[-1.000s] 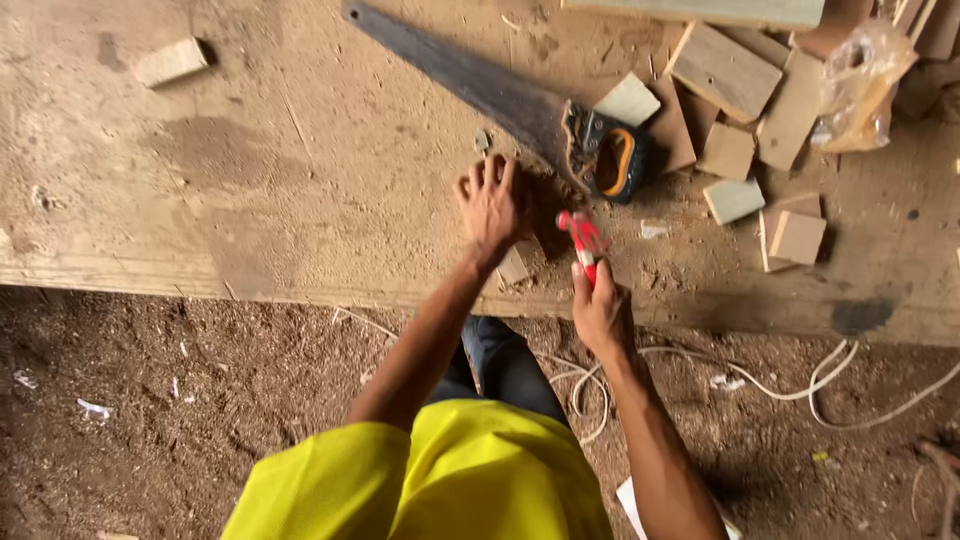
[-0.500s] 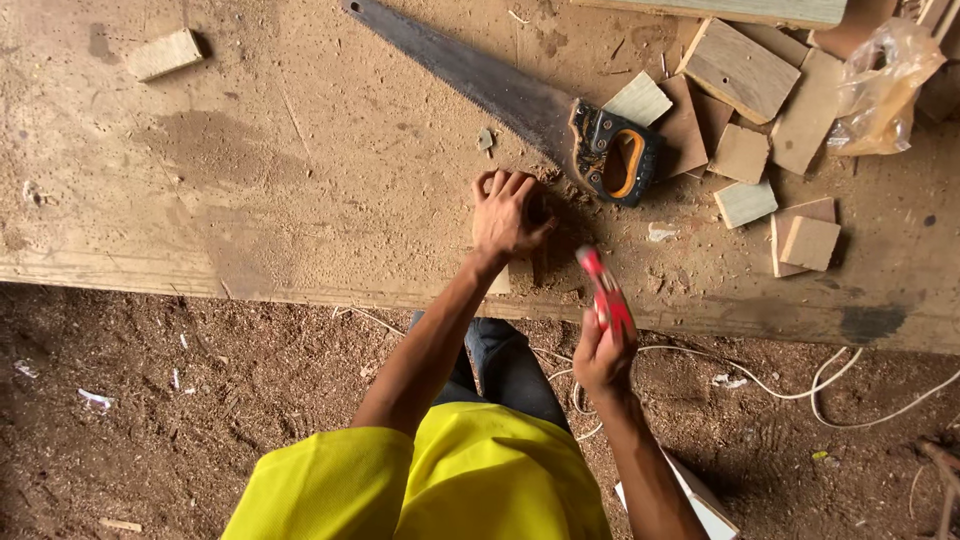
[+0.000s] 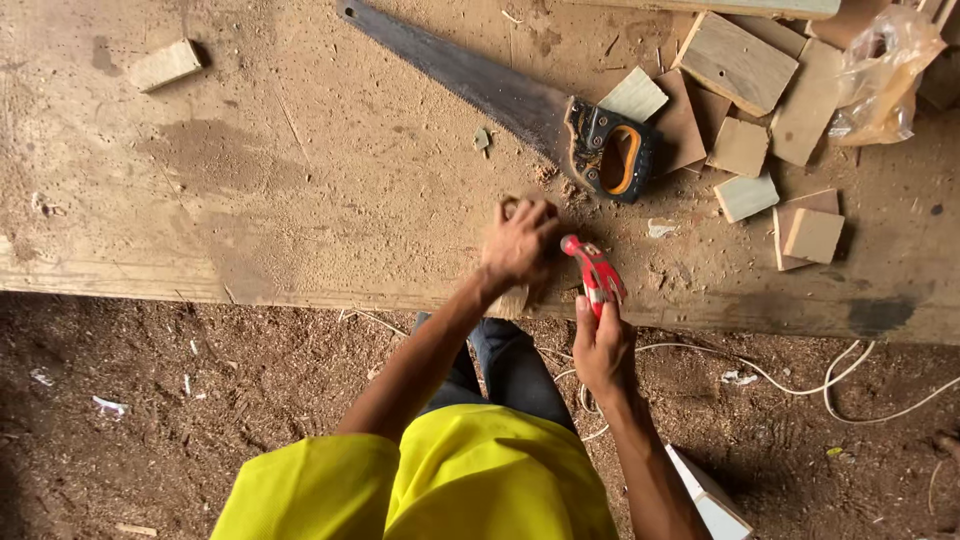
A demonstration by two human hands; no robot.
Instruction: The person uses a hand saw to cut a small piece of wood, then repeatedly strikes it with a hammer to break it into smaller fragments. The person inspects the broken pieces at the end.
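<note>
Spanning the whole upper frame, our dusty wooden workbench [image 3: 300, 200] carries a long dark handsaw with a black and orange handle [image 3: 520, 100] at top centre. Below its handle, our left hand [image 3: 520, 240] curls down over a small pale wood block [image 3: 512, 300] at the bench's edge. Just right, our right hand [image 3: 603, 345] is closed around a red-handled tool [image 3: 592, 272].

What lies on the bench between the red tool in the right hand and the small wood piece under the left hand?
Nothing visible does. The red tool in the right hand sits just right of the left hand, which covers the small wood piece; only sawdust-strewn bench shows between them.
</note>
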